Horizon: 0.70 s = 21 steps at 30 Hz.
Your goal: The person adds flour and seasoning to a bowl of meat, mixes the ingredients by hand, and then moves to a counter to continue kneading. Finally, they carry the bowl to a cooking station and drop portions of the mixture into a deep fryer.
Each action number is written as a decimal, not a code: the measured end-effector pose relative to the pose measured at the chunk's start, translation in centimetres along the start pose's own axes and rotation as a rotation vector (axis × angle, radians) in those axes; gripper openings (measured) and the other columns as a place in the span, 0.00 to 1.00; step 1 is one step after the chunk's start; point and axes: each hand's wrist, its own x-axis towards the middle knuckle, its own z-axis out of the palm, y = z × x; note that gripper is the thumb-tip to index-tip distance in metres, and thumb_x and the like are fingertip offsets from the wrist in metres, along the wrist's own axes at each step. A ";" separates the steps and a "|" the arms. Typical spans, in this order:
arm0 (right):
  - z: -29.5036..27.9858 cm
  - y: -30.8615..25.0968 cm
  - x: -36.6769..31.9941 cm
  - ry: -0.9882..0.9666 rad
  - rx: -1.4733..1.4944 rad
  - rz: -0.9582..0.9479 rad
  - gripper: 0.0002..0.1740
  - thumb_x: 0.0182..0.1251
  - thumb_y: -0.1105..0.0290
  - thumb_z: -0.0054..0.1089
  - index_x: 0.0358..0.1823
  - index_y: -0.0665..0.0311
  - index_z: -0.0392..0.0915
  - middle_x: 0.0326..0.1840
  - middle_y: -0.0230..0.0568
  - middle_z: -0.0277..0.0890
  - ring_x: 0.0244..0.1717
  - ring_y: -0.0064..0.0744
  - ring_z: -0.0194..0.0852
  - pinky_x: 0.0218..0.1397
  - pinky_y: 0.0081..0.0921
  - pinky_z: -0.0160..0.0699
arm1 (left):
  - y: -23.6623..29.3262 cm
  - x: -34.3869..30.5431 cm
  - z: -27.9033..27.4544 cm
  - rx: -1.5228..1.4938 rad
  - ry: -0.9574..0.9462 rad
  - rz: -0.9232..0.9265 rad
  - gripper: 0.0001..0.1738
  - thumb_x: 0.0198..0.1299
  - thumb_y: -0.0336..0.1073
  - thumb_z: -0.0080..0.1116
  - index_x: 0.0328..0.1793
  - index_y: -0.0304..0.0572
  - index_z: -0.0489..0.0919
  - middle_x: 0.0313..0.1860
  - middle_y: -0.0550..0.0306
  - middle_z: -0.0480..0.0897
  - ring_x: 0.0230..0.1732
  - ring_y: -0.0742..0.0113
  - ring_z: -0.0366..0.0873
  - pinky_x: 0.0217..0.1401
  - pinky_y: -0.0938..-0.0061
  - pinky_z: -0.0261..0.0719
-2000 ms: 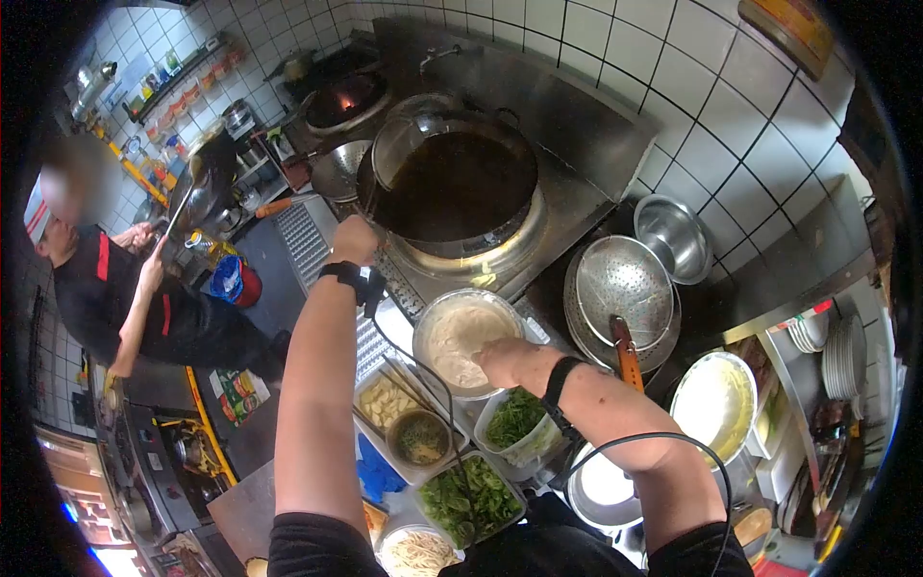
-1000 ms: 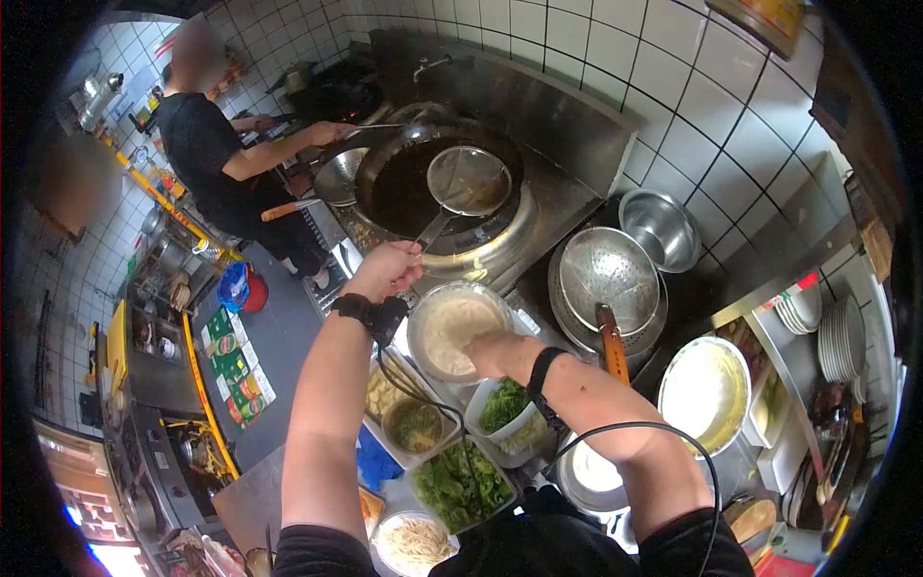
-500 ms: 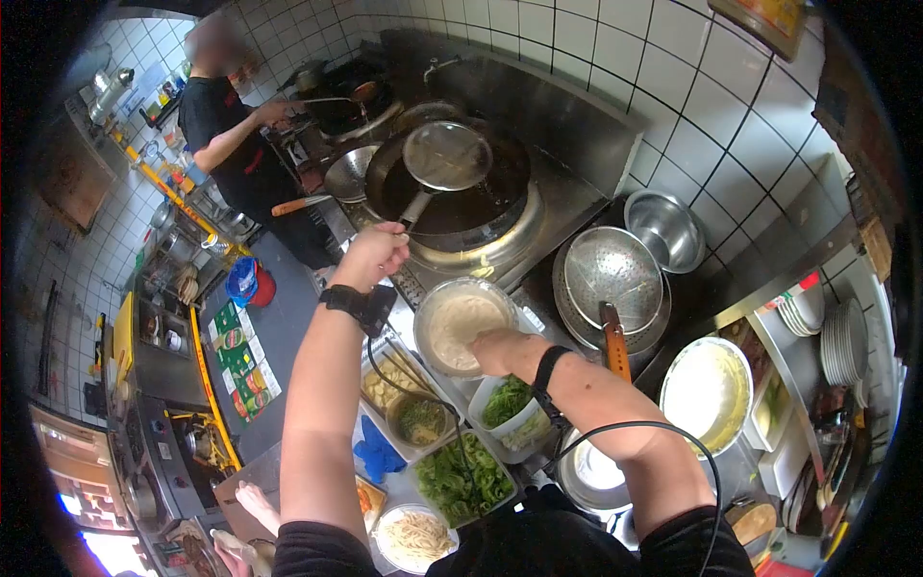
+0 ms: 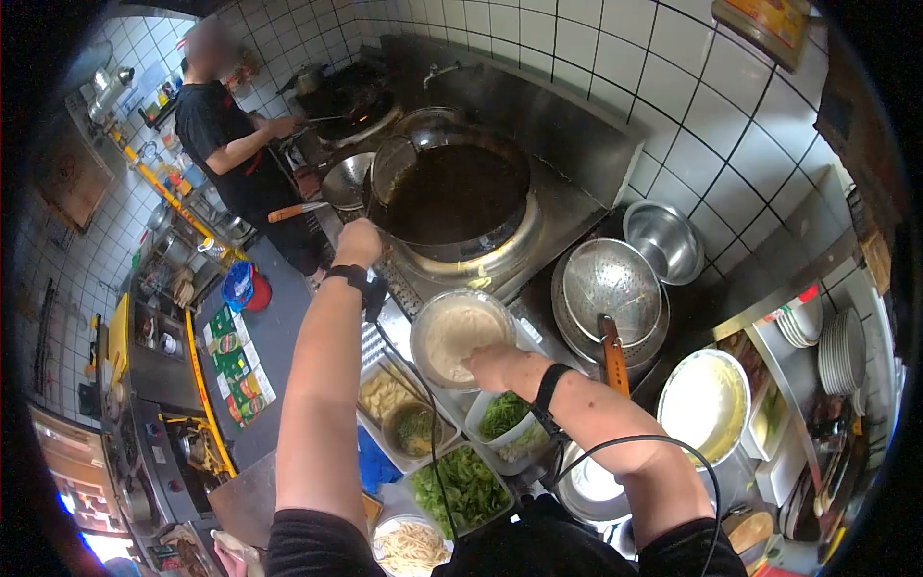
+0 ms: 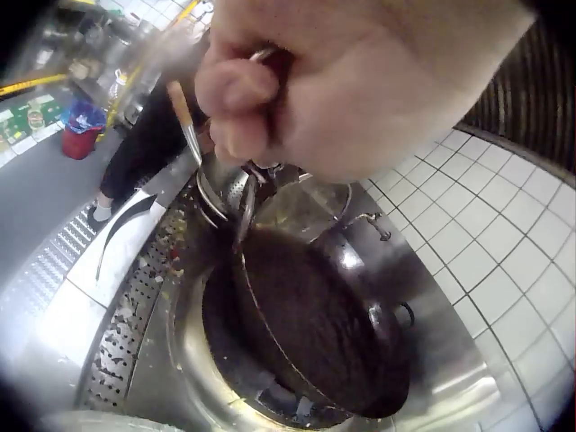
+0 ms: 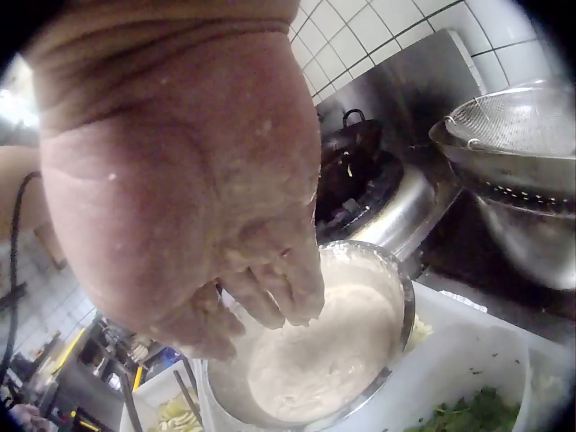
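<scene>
The left hand (image 4: 358,244) is curled round the handle of a round mesh strainer (image 4: 393,165), which rests at the left side of a wok of dark oil (image 4: 460,197). In the left wrist view the fist (image 5: 306,99) hangs above the wok (image 5: 306,315). Over a metal bowl of pale batter (image 4: 460,332) is the right hand (image 4: 495,367), fingers pointing down into it. The right wrist view shows this hand (image 6: 207,198) with batter on its loosely bent fingers, above the batter (image 6: 324,355); nothing is seen between them.
Tubs of chopped greens (image 4: 502,415) and leafy greens (image 4: 460,489) stand below the bowl. Right of it lie stacked strainers (image 4: 612,288), a steel bowl (image 4: 663,240) and a white-rimmed bowl (image 4: 705,404). Another person (image 4: 226,144) works at the far stove.
The strainer has moved from above the oil to the wok's left side as the left hand shifted left and turned. The right hand has risen slightly from the batter.
</scene>
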 end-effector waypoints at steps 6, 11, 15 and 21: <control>1.2 0.6 1.0 -0.018 0.031 0.008 0.31 0.66 0.75 0.50 0.72 0.65 0.70 0.71 0.56 0.72 0.72 0.51 0.70 0.73 0.39 0.70 | 0.5 1.5 4.7 -0.564 -0.454 -0.261 0.07 0.54 0.27 0.58 0.33 0.33 0.86 0.30 0.37 0.87 0.30 0.47 0.87 0.26 0.57 0.80; 0.8 0.1 0.6 -0.019 0.083 0.016 0.30 0.65 0.76 0.51 0.71 0.65 0.71 0.71 0.56 0.71 0.72 0.51 0.70 0.73 0.40 0.70 | 2.1 -2.4 2.6 -0.968 -0.560 -0.339 0.10 0.68 0.28 0.60 0.52 0.43 0.73 0.20 0.58 0.76 0.11 0.72 0.65 0.10 0.77 0.54; 1.8 0.2 1.4 0.001 0.094 0.015 0.29 0.65 0.76 0.50 0.70 0.65 0.72 0.70 0.56 0.73 0.71 0.52 0.71 0.72 0.41 0.71 | 2.2 -4.2 1.6 -1.211 -0.692 -0.408 0.07 0.68 0.28 0.60 0.48 0.44 0.74 0.27 0.57 0.79 0.16 0.73 0.69 0.13 0.78 0.56; 1.1 -0.2 0.3 0.018 0.080 0.009 0.28 0.65 0.77 0.50 0.69 0.66 0.73 0.68 0.56 0.74 0.70 0.53 0.72 0.72 0.41 0.71 | 2.5 -6.7 0.4 -1.270 -0.730 -0.343 0.09 0.68 0.27 0.60 0.51 0.44 0.75 0.27 0.60 0.79 0.17 0.76 0.69 0.13 0.81 0.55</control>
